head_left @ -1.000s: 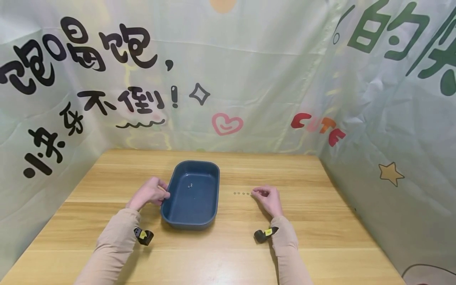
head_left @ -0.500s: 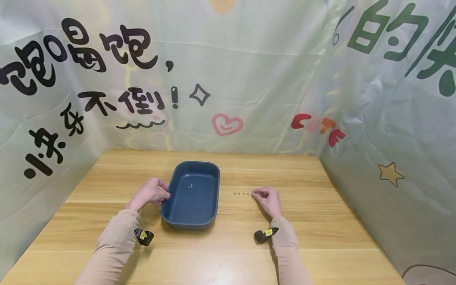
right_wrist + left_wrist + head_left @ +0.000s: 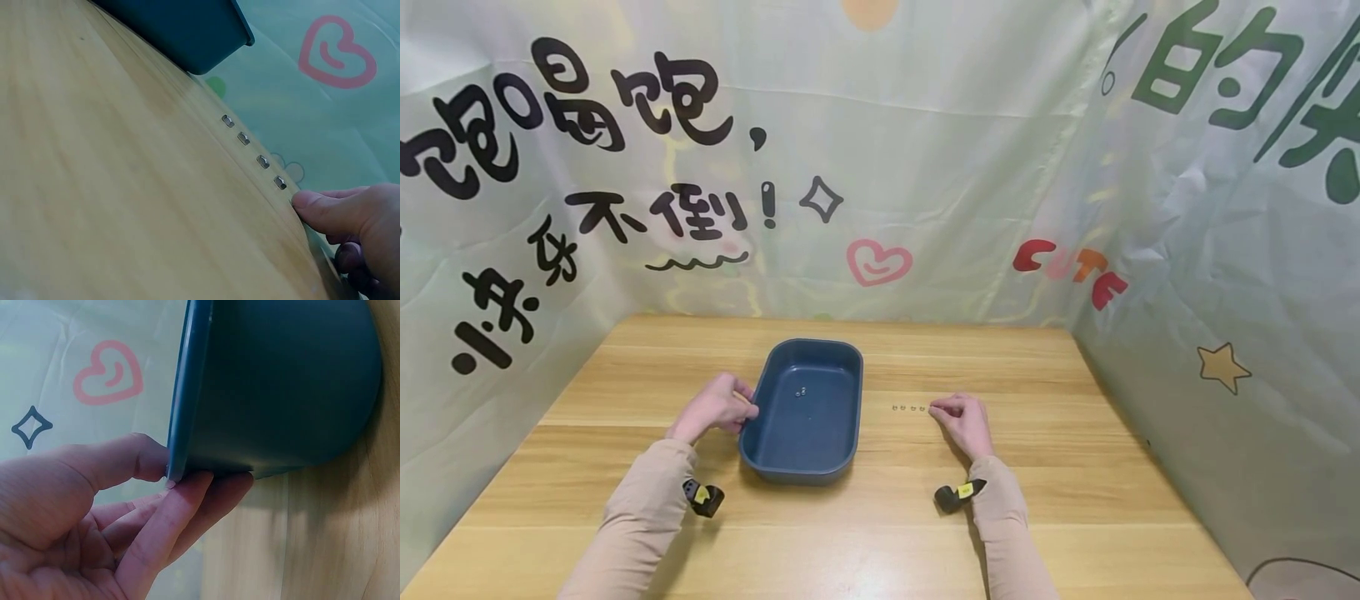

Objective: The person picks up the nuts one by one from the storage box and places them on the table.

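Observation:
My left hand (image 3: 721, 407) grips the left rim of a dark blue rectangular basin (image 3: 805, 433), thumb on the inner side and fingers under the lip, as the left wrist view shows. Two tiny shiny nuts (image 3: 801, 392) lie on the basin's floor. To the right of the basin, several small silver nuts (image 3: 262, 162) stand in a straight, spaced row on the table. At the row's right end my right hand (image 3: 964, 421) rests low, thumb and index finger pinching what seems to be another nut, almost wholly hidden by the fingertips.
The wooden table (image 3: 880, 542) reaches back to a pale printed curtain (image 3: 925, 167), with more curtain on both sides. A wrist camera sits on each sleeve. A dark cable (image 3: 1300, 562) curves at the lower right.

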Available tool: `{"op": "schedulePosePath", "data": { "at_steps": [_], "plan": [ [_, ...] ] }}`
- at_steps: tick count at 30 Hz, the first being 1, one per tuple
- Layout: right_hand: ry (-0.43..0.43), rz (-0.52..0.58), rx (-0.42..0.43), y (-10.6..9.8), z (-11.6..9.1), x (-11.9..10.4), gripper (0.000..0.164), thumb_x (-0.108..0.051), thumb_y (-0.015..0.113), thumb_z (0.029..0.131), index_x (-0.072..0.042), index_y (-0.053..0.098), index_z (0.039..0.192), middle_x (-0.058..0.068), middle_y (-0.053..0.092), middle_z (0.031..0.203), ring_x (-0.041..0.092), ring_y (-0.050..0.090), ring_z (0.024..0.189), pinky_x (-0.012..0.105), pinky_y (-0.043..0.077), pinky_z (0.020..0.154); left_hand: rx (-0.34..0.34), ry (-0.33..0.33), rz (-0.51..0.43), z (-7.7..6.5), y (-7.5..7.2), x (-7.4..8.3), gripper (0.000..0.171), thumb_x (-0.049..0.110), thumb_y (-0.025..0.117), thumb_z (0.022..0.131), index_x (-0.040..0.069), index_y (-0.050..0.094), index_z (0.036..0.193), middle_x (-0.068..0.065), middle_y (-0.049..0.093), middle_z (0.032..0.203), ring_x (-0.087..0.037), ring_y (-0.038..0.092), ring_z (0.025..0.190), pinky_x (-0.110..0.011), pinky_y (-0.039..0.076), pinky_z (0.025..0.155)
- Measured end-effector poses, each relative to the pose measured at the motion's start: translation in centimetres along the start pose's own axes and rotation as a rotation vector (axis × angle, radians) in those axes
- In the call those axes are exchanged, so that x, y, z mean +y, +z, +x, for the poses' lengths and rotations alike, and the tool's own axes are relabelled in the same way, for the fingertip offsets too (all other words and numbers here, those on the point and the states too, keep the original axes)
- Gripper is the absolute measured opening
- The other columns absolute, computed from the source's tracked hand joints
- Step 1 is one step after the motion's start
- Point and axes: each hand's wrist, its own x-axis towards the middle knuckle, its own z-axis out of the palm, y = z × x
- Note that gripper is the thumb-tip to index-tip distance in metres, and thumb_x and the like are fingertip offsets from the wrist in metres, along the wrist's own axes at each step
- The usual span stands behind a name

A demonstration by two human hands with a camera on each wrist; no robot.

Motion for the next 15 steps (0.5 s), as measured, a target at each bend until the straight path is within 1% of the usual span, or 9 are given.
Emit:
{"op": "schedulePosePath", "data": {
  "at_steps": [7,11,15],
  "plan": [
    [-0.018,-0.026,-0.005,0.06,-0.18,-0.03,0.009,-0.009,0.08,0.083,-0.004,0.081,0.091,0.01,0.073,0.085,0.022,0.067,0.082,0.021,0.054,0.073,0.002,0.001,0.003,0.07,0.03,-0.02,0.03,-0.002,0.066,0.082,-0.016,0.059,0.108,-0.016,0.068,0.08,-0.014,0.065,0.063,-0.031,0.064,0.061],
    [-0.029,-0.041,-0.002,0.11,-0.26,-0.12,0.009,-0.009,0.08,0.083,-0.004,0.081,0.091,0.01,0.073,0.084,0.021,0.066,0.081,0.021,0.053,0.071,0.002,0.005,0.003,0.1,-0.02,-0.05,0.031,-0.002,0.066,0.083,-0.017,0.059,0.109,-0.018,0.068,0.083,-0.015,0.066,0.066,-0.032,0.065,0.063],
    [-0.013,-0.041,0.001,0.08,-0.31,-0.2,0.009,-0.009,0.079,0.084,-0.004,0.081,0.092,0.009,0.072,0.084,0.02,0.066,0.081,0.019,0.053,0.071,-0.005,0.007,-0.002,0.16,-0.03,-0.11,0.031,-0.002,0.066,0.083,-0.017,0.058,0.109,-0.019,0.068,0.084,-0.016,0.066,0.067,-0.033,0.065,0.064]
  ]
}}
